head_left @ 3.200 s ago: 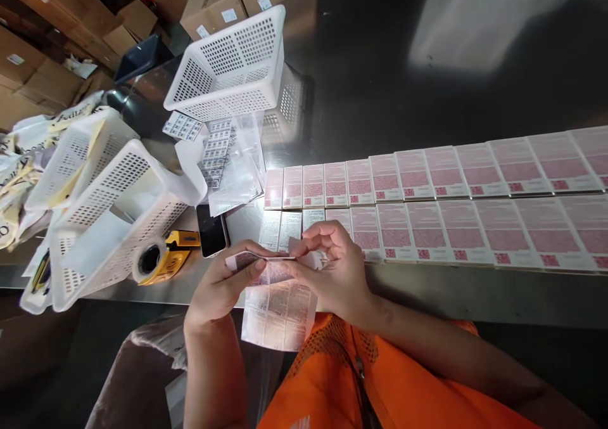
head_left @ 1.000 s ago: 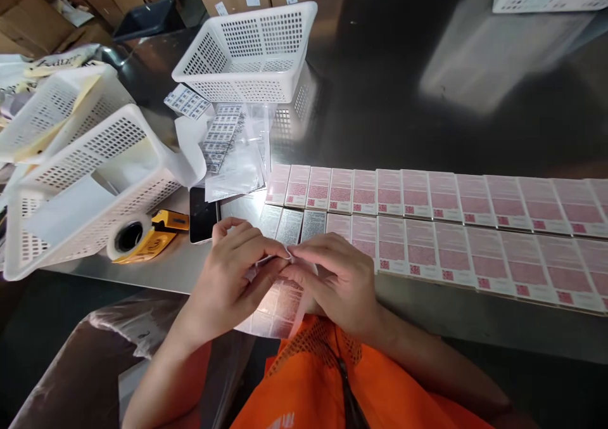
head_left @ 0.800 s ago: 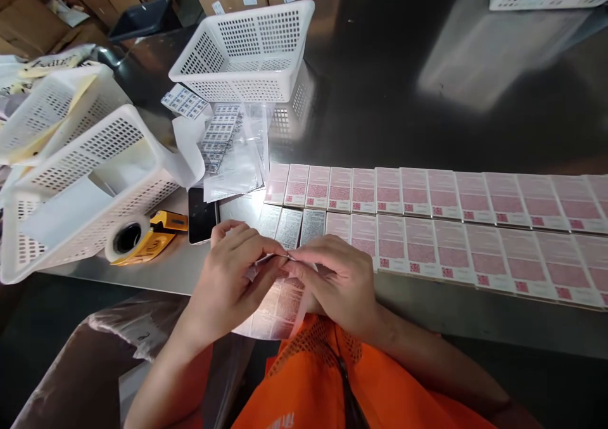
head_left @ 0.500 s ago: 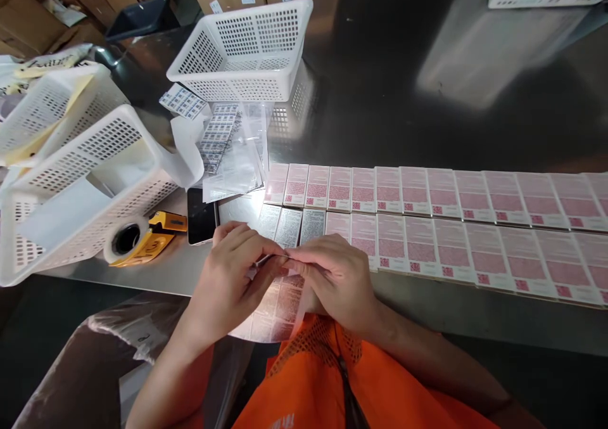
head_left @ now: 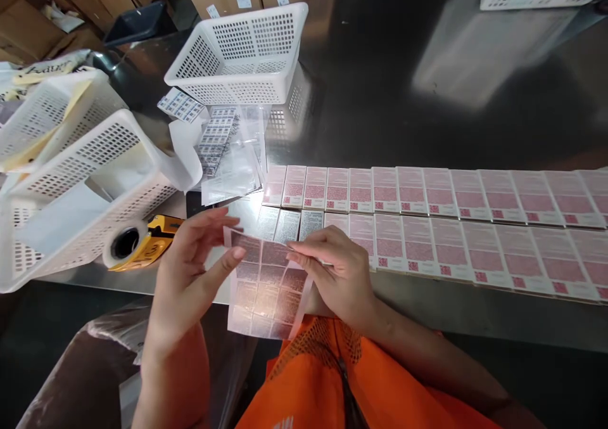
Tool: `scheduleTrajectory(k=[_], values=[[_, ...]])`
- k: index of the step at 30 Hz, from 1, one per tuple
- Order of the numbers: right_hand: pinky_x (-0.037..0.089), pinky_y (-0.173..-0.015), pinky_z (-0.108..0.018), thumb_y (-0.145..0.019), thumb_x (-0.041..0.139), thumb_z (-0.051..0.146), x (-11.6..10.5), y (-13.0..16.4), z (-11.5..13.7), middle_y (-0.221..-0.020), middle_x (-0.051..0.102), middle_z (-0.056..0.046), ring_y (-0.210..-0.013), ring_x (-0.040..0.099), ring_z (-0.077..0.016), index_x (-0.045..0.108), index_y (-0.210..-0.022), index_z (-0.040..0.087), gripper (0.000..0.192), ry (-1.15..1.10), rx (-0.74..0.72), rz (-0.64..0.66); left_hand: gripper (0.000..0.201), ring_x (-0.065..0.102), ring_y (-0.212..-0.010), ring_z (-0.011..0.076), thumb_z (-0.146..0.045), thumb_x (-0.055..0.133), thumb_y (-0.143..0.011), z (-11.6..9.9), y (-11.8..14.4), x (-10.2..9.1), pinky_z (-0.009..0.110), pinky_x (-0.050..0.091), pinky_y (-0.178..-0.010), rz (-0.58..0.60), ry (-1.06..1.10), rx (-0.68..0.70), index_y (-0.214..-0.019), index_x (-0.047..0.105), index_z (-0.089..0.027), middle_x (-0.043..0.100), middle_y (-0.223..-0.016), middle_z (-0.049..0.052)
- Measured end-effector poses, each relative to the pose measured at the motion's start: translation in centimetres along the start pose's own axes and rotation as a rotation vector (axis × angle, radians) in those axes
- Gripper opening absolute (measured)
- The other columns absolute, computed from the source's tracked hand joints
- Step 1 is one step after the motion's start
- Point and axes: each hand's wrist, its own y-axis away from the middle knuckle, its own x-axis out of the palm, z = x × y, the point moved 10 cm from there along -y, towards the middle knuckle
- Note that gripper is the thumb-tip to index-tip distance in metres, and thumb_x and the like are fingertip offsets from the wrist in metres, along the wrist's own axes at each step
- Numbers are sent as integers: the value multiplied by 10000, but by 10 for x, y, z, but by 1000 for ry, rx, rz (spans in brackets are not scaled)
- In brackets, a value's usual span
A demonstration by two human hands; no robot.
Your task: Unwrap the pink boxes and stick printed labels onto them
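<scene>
A shiny pinkish sticker sheet (head_left: 268, 289), marked off in a grid of rectangles, hangs in front of my body. My right hand (head_left: 335, 267) pinches its upper right corner between thumb and fingertips; whether a loose sticker is also in that pinch I cannot make out. At the sheet's upper left edge, my left hand (head_left: 192, 270) is open, thumb and fingers apart, with the thumb tip over the sheet's edge. Just beyond the hands lie several silver-faced boxes (head_left: 287, 226), beside two long rows of pink-and-white boxes (head_left: 418, 245).
White perforated baskets (head_left: 237, 90) stand at the back and left. A yellow tape dispenser (head_left: 164, 229) with a roll lies left of my hands, by a partly covered dark phone (head_left: 194, 202). Clear plastic bags (head_left: 242, 169) and printed label sheets (head_left: 216, 137) lie behind. The metal table's front edge runs below.
My left hand has let go of the pinch at the sheet's top, moved left and opened. The sheet now shows more fully, while my right hand stays nearly in place.
</scene>
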Motion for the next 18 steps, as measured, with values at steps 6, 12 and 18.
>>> scheduleTrajectory(k=[6,12,18], values=[[562,-703,-359,-877,703,164,-5,0,-5,-843,765,-1,-781,685,-181,743,-988,287,170,108,-29,-122,150,598,-606,119,-319,781,-778,35,10,16,208,484,-536,29,251,-267,-845,707,-207,675,-689,-12],[564,-784,-375,-889,688,168,1,2,-11,-972,759,-25,-908,687,-194,721,-1068,271,209,109,16,-95,148,577,-577,121,-332,735,-822,33,14,22,211,449,-501,-2,280,-251,-817,663,-204,673,-694,-6],[560,-786,-369,-911,667,209,3,2,-16,-951,706,-46,-911,653,-190,713,-1128,264,228,81,92,-90,131,637,-706,146,-333,716,-844,28,17,21,223,489,-597,-5,203,-195,-858,651,-219,721,-809,8]])
